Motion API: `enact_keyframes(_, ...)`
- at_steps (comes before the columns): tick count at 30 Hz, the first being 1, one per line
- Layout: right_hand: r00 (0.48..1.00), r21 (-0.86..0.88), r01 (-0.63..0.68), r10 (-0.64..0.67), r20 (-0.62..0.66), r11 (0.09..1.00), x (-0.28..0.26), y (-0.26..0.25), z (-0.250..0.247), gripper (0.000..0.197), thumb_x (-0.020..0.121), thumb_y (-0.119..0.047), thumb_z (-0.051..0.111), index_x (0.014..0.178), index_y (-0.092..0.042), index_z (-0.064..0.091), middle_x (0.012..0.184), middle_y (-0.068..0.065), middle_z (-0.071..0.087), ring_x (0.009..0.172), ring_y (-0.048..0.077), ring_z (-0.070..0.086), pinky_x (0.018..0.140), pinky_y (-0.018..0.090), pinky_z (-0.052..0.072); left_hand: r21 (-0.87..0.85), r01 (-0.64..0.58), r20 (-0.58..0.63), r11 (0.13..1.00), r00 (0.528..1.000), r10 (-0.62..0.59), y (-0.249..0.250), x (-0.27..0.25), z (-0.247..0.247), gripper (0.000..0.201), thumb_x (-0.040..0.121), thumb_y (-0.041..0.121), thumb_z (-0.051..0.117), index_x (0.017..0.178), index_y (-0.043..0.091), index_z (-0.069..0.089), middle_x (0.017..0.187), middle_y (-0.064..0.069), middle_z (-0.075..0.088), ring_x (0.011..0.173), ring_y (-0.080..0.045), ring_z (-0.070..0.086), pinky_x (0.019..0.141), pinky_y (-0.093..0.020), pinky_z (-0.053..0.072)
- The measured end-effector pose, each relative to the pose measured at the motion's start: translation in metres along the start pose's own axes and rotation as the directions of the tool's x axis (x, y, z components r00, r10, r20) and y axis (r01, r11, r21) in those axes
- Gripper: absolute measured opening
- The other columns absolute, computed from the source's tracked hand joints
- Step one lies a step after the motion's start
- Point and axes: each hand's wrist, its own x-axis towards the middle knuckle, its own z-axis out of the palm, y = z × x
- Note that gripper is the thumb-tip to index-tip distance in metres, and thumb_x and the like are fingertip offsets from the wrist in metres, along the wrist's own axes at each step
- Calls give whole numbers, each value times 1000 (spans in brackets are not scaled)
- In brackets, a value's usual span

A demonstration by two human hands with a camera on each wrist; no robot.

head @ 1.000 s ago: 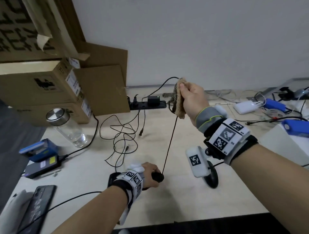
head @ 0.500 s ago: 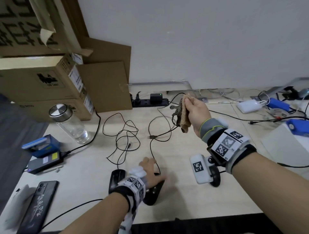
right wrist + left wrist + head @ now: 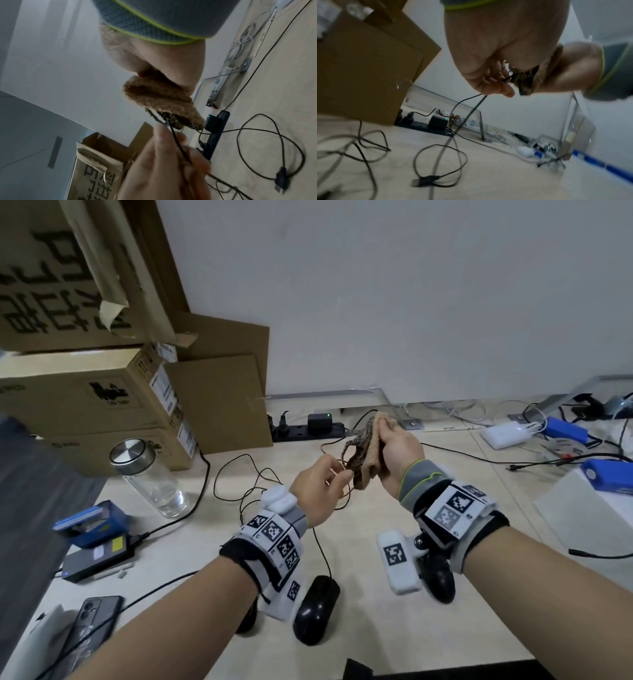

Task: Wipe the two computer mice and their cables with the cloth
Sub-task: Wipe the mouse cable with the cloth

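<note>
Both grips meet midair: right hand (image 3: 394, 453) clutches the cloth (image 3: 363, 457), left hand (image 3: 318, 491), risen off the mouse (image 3: 315, 609), apparently pinches its cable (image 3: 471, 112) just below, ready for another wiping pass.

Head view looks down over the power strip (image 3: 305, 429); both wrist views face it from close, low angles.

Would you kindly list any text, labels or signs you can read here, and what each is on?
Nothing reads clearly.
Top cardboard box: large black characters, upside down, not legible.
Middle box: small logo and white stickers, too small.
Wrist bands: square black-and-white code markers, no words.
Phone: print too blurred.
</note>
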Motion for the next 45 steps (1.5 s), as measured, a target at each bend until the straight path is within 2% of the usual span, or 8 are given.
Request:
enact_keyframes(9, 971, -261, 239, -233, 55, 935, 10, -35, 11, 22, 98, -24, 47, 78, -23, 57, 70, -4, 57, 63, 11, 55, 65, 28, 46, 453, -70, 319, 889, 944, -89, -43, -9, 9, 24, 94, 43, 48, 76, 27, 45, 77, 0, 63, 69, -23, 59, 66, -34, 51)
enact_keyframes(13, 946, -252, 322, -300, 121, 913, 8, -58, 20, 26, 99, -25, 44, 75, -23, 54, 43, -12, 52, 34, 3, 48, 37, 19, 38, 699, -275, 629, 660, 676, -384, -48, -24, 13, 24, 100, 29, 45, 116, 14, 57, 123, -5, 61, 106, -26, 59, 83, -31, 44)
enact_keyframes(16, 934, -217, 355, -335, 124, 909, 4, -73, 25, 26, 98, -26, 45, 76, -21, 57, 56, -10, 54, 51, 9, 50, 56, 26, 43, 739, -322, 663, 592, 503, -555, -62, -30, 15, 33, 99, 20, 49, 125, 0, 57, 131, -17, 58, 109, -30, 58, 88, -36, 46)
enact_keyframes(20, 939, -175, 330, -303, 165, 928, -2, -73, 24, 25, 100, -25, 43, 79, -19, 55, 65, -3, 49, 56, 13, 46, 51, 25, 42, 623, -94, 570, 776, 735, -368, -52, -21, -15, 44, 88, 47, 61, 126, 27, 58, 115, 8, 67, 99, -13, 61, 84, -28, 48)
enact_keyframes(26, 967, -52, 234, -227, 120, 971, -5, -54, 21, 24, 102, -20, 39, 84, -17, 55, 73, 1, 55, 65, 14, 54, 65, 30, 49, -256, 147, 268, 955, 960, -76, 34, 8, -24, 8, 96, 26, 55, 102, 27, 60, 112, 5, 68, 59, -13, 63, 52, -25, 45)
enact_keyframes(32, 982, 105, 141, -152, 107, 984, -6, -45, 23, 18, 100, -19, 42, 92, -17, 58, 86, 2, 61, 81, 14, 59, 93, 40, 48, -147, 11, -285, 989, 957, -53, 51, 21, -9, 18, 92, 29, 61, 99, 18, 48, 100, 3, 54, 81, -18, 56, 71, -29, 40)
enact_keyframes(36, 998, 174, 37, -46, 45, 984, -5, -44, 18, 17, 99, -27, 47, 105, -19, 60, 97, 1, 66, 89, 15, 64, 78, 35, 54, -364, 70, -38, 929, 995, -90, 44, 19, -9, 21, 97, 39, 49, 94, 18, 46, 76, -2, 59, 55, -19, 53, 54, -34, 42)
enact_keyframes(45, 985, -62, 130, -137, -108, 990, 0, -77, -2, 31, 98, -33, 45, 113, -10, 60, 87, 6, 60, 71, 16, 55, 80, 35, 45, 178, -218, 62, 960, 976, 210, -13, 21, -33, 28, 95, 31, 56, 71, 20, 45, 57, 5, 43, 54, -16, 39, 55, -31, 36)
